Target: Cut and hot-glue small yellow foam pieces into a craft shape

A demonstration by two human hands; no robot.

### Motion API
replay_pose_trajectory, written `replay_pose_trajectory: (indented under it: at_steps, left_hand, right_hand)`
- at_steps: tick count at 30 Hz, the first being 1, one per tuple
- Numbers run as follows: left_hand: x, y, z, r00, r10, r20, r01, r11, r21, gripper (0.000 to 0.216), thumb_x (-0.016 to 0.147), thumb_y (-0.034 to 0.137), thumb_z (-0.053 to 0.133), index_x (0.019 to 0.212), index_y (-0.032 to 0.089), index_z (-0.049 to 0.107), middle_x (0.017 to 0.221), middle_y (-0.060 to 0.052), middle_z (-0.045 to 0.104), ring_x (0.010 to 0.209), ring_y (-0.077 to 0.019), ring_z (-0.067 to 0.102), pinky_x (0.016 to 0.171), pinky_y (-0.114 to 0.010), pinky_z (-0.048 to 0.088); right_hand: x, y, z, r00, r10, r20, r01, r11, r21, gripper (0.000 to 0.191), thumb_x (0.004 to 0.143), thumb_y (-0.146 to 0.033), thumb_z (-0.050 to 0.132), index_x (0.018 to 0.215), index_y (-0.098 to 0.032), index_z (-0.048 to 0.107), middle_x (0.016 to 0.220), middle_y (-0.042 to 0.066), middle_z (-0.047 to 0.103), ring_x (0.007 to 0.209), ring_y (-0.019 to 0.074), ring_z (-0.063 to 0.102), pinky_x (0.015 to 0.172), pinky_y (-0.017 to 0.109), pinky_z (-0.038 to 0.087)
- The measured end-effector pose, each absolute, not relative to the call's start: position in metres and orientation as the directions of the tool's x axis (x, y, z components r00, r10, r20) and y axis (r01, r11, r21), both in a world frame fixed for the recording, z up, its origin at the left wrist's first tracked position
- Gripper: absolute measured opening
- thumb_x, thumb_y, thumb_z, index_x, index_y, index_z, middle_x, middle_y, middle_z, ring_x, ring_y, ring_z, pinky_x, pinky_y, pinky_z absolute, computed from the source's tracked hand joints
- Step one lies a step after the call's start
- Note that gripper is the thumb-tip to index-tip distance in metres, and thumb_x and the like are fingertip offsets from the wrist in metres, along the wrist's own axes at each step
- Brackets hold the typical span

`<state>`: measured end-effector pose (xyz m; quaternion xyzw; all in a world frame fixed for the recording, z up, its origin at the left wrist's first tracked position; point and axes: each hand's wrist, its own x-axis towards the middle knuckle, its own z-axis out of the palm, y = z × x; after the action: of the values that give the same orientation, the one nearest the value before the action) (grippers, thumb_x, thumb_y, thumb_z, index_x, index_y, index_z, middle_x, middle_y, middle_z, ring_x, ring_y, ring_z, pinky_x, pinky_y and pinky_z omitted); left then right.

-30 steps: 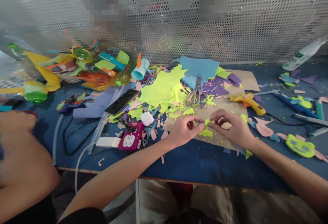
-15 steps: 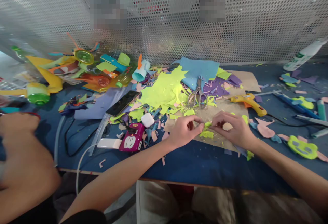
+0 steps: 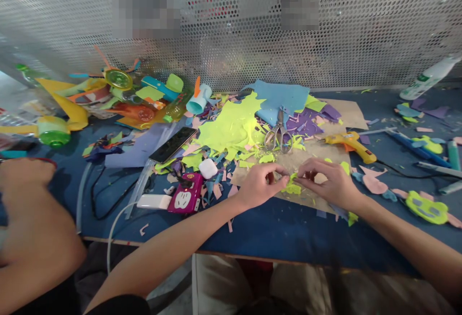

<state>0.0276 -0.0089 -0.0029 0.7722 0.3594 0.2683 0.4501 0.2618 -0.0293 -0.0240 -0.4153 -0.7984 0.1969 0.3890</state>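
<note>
Left hand (image 3: pixel 260 185) and right hand (image 3: pixel 327 184), fingertips pinching one small lime piece (image 3: pixel 294 177) between them, over the bench (image 3: pixel 260 231); scissors (image 3: pixel 280 126), beyond the hands; yellow glue gun (image 3: pixel 352 143), beyond the right hand.

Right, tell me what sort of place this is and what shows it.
Probably a shared craft workbench: scissors, a yellow glue gun and cut coloured sheets lie on it, and another person's arm is at the left.

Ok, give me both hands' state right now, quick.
Left hand: closed, pinching a small lime-green piece.
Right hand: closed, pinching the same small lime-green piece.
</note>
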Motion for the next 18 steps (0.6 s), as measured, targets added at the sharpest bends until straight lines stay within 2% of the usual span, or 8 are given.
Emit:
replay_pose_trajectory:
  at_steps: [8, 13, 18]
  left_hand:
    - [0.026, -0.009, -0.001, 0.543, 0.831, 0.126, 0.355, -0.363, 0.862, 0.038, 0.092, 0.051, 0.054, 0.095, 0.016, 0.068, 0.057, 0.0, 0.055, 0.049, -0.0105, 0.049, 0.048, -0.022, 0.037]
    - [0.024, -0.005, 0.0, 0.438, 0.884, 0.161, 0.37, -0.341, 0.864, 0.036, 0.094, 0.049, 0.052, 0.096, 0.017, 0.067, 0.065, -0.001, 0.061, 0.052, -0.0104, 0.051, 0.05, -0.022, 0.039]
    - [0.02, 0.001, -0.005, 0.343, 0.927, 0.148, 0.406, -0.289, 0.867, 0.035, 0.096, 0.05, 0.049, 0.097, 0.018, 0.064, 0.051, 0.005, 0.043, 0.042, -0.0094, 0.036, 0.044, -0.024, 0.028]
  right_hand:
    - [0.263, -0.03, -0.017, -0.349, 0.818, 0.457, 0.525, 0.575, -0.628, 0.005, 0.089, -0.032, 0.068, 0.09, -0.028, 0.064, 0.081, 0.0, 0.07, 0.061, 0.0155, 0.063, 0.054, 0.03, 0.053]
    - [0.268, -0.029, -0.022, -0.262, 0.851, 0.456, 0.592, 0.514, -0.62, 0.007, 0.089, -0.033, 0.066, 0.091, -0.027, 0.064, 0.083, 0.0, 0.072, 0.066, 0.0162, 0.067, 0.061, 0.031, 0.058]
    - [0.272, -0.029, -0.021, -0.265, 0.818, 0.511, 0.549, 0.563, -0.617, 0.002, 0.09, -0.029, 0.064, 0.09, -0.027, 0.065, 0.084, 0.002, 0.075, 0.071, 0.0177, 0.072, 0.063, 0.03, 0.06]
